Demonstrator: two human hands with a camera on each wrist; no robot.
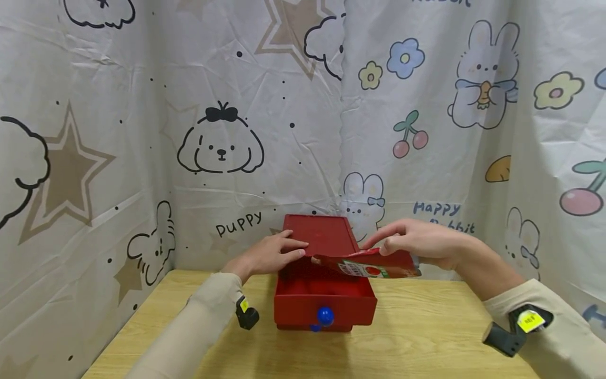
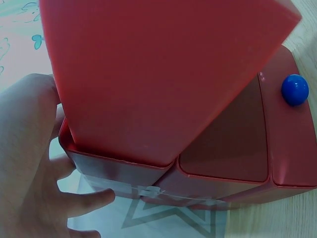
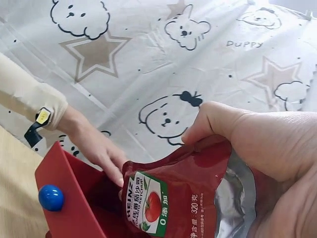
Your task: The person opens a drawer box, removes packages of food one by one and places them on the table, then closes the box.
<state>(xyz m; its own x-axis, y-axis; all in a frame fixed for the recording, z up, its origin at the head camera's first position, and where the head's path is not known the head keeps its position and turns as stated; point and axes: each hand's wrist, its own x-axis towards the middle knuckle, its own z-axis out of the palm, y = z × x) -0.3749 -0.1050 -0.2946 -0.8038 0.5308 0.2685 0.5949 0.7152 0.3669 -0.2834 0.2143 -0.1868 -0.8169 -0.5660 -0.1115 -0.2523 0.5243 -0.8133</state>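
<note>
A red two-tier drawer box [image 1: 322, 234] stands on the table with its upper drawer [image 1: 303, 310] pulled out toward me. My left hand [image 1: 270, 255] lies at the box's left top edge; in the left wrist view its fingers [image 2: 89, 202] are spread. A red Heinz tomato ketchup pouch [image 3: 173, 193] is in my right hand [image 1: 421, 242], pinched at its silvery end. In the head view the pouch hangs tilted over the open drawer. The drawer's floor is partly hidden beneath it.
A blue round knob [image 1: 325, 316] sits on the upper drawer's front, with a second knob [image 2: 295, 90] on the lower front. The box stands on a light wooden table [image 1: 416, 321]. Patterned curtains [image 1: 255, 200] enclose the back and sides.
</note>
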